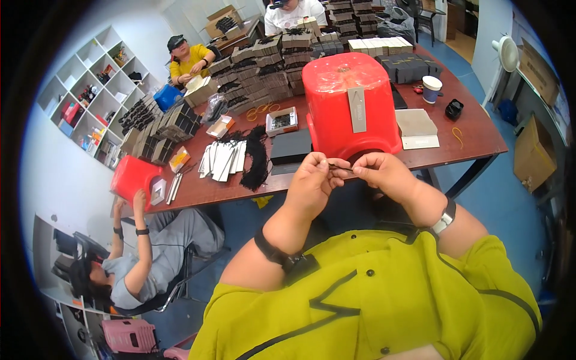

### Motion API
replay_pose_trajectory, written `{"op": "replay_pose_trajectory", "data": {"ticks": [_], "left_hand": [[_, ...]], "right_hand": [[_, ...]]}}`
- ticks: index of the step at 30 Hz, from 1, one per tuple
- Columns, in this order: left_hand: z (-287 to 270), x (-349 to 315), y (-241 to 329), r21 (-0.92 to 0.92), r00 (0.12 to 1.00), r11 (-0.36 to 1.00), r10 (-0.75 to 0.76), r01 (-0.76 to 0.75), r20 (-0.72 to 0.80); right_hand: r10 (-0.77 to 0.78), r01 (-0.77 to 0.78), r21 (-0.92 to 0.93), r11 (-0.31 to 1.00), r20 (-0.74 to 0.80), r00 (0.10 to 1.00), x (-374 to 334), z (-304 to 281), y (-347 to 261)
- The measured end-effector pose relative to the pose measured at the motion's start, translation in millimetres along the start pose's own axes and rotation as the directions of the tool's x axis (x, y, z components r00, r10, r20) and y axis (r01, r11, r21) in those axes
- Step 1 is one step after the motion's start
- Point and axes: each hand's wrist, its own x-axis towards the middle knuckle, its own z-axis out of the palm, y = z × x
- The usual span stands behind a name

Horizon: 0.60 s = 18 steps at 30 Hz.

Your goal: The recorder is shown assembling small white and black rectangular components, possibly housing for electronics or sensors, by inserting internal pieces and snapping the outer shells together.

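The reddish-brown table (480, 135) was topped, near its front edge, by an upturned red tub (327, 114). Before that edge the left hand (310, 182) and right hand (387, 174) were held nearly together; a grey tag (358, 110) was seen against the tub, and a thin dark strand (341, 167) was pinched by both.

thin dark piece (341, 167) between left hand (313, 180) and right hand (385, 173): too small to identify, ends covered. white-shirted co-worker (293, 21): head cut by upper edge, torso partly behind stacked bundles (297, 41).
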Motion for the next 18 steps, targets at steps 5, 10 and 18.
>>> {"op": "replay_pose_trajectory", "data": {"ticks": [5,10,18], "left_hand": [[0,-3,9,0.003,0.997,0.997,0.071,-0.072,0.018],[-4,-3,8,0.026,0.997,0.996,0.081,-0.081,0.006],[-2,2,16,0.066,0.989,0.987,0.148,-0.146,-0.028]], "right_hand": [[-0.021,0.022,-0.026,0.999,0.017,1.0,8,-23,-2],[0.043,-0.049,0.181,0.982,0.036,0.998,11,-27,0],[0.023,-0.075,0.4,0.913,0.134,0.991,13,-22,6]]}}
